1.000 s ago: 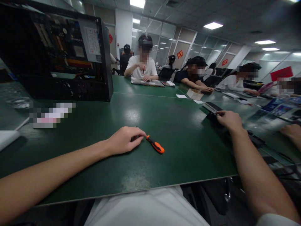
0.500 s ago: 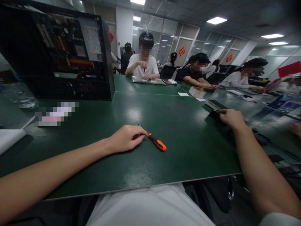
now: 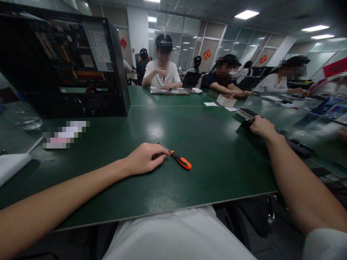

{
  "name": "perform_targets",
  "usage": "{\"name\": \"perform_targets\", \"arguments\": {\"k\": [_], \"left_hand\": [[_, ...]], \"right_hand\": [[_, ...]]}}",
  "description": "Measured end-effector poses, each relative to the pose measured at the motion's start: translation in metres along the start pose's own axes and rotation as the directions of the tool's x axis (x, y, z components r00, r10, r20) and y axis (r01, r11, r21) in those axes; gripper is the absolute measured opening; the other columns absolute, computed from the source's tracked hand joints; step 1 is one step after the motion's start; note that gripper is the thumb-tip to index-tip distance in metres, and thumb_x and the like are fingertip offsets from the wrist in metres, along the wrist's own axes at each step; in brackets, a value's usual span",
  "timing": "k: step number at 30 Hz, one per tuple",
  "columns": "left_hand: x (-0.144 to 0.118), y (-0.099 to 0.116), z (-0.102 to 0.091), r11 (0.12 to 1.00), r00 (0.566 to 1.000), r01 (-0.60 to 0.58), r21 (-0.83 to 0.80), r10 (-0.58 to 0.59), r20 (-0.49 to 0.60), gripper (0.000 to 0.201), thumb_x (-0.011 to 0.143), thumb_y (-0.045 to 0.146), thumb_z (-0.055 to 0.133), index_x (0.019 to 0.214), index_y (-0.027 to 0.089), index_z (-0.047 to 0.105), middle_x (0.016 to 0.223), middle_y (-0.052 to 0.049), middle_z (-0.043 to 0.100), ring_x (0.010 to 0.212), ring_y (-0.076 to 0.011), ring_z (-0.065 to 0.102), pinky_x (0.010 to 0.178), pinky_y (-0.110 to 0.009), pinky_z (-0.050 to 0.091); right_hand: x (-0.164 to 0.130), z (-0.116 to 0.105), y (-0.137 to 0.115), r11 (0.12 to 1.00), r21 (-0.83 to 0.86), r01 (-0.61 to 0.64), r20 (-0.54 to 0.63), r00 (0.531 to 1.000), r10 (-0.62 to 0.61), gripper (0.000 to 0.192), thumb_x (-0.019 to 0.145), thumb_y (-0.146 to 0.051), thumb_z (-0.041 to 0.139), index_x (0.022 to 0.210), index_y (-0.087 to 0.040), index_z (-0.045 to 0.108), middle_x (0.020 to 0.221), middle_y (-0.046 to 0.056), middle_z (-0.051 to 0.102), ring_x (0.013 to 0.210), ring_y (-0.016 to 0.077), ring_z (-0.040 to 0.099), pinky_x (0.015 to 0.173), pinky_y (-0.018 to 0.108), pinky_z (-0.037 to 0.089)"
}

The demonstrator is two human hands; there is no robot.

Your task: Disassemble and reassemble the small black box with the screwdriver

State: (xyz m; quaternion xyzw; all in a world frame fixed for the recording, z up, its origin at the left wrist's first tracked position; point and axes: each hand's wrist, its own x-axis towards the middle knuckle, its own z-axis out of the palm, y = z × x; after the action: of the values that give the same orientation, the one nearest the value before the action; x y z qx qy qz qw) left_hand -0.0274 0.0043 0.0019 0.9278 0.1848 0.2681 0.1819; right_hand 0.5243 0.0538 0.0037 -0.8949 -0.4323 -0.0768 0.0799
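Open computer case (image 3: 65,65) stands far left on green table (image 3: 211,151). Left hand (image 3: 143,159) lies palm-down mid-table, fingers loosely curled, fingertips touching shaft end of orange-handled screwdriver (image 3: 177,160); nothing clasped. Screwdriver flat on table, handle pointing right and near. Right hand (image 3: 260,127) reaches far right, fingers on black flat object (image 3: 247,124); whether it grips, cannot tell.

red wall signs (image 3: 207,54), computer case sticker (image 3: 99,45), nothing legible

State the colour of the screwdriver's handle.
Orange with black, seen in the head view: screwdriver by the left hand.
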Motion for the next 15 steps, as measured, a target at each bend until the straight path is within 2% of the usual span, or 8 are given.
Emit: {"name": "perform_targets", "arguments": {"k": [2, 5, 10, 15], "left_hand": [[0.0, 0.0, 0.0, 1.0, 1.0, 0.005, -0.002, -0.005, 0.003, 0.021, 0.095, 0.017, 0.058, 0.107, 0.018, 0.074, 0.099, -0.007, 0.079, 0.083, -0.0172, 0.073, 0.079, -0.026, 0.054], [0.0, -0.001, 0.001, 1.0, 1.0, 0.01, 0.001, -0.01, 0.003, 0.02, 0.095, 0.018, 0.058, 0.107, 0.018, 0.075, 0.098, -0.006, 0.079, 0.082, -0.0168, 0.073, 0.078, -0.026, 0.054], [0.0, -0.002, 0.001, 1.0, 1.0, -0.024, 0.001, 0.024, 0.01, 0.02, 0.095, 0.017, 0.058, 0.108, 0.017, 0.074, 0.097, -0.007, 0.079, 0.081, -0.0167, 0.072, 0.079, -0.026, 0.054], [0.0, -0.001, -0.001, 1.0, 0.999, -0.029, -0.005, 0.029, 0.016, 0.02, 0.095, 0.016, 0.057, 0.107, 0.017, 0.074, 0.098, -0.007, 0.079, 0.082, -0.0169, 0.073, 0.078, -0.026, 0.054]], "right_hand": [[-0.003, 0.004, -0.004, 0.998, 0.023, -0.066, 0.027, 0.997, 0.066, 0.052, 0.096, -0.027, 0.041, 0.142, -0.005, 0.049, 0.139, 0.032, 0.055, 0.122, 0.0393, 0.059, 0.094, 0.045, 0.046], [-0.007, 0.008, -0.007, 0.989, 0.044, -0.143, 0.055, 0.989, 0.14, 0.066, 0.1, -0.042, 0.034, 0.148, 0.002, 0.036, 0.144, 0.036, 0.048, 0.133, 0.0431, 0.05, 0.104, 0.049, 0.042], [-0.005, 0.009, -0.008, 0.989, 0.038, -0.145, 0.095, 0.985, 0.141, 0.077, 0.098, -0.06, 0.035, 0.15, -0.003, 0.043, 0.155, 0.034, 0.038, 0.145, 0.0461, 0.035, 0.115, 0.054, 0.029], [0.0, 0.006, -0.012, 0.979, 0.074, -0.191, 0.116, 0.976, 0.182, 0.081, 0.097, -0.065, 0.03, 0.151, -0.007, 0.045, 0.15, 0.035, 0.044, 0.139, 0.0483, 0.043, 0.111, 0.061, 0.03]]}}
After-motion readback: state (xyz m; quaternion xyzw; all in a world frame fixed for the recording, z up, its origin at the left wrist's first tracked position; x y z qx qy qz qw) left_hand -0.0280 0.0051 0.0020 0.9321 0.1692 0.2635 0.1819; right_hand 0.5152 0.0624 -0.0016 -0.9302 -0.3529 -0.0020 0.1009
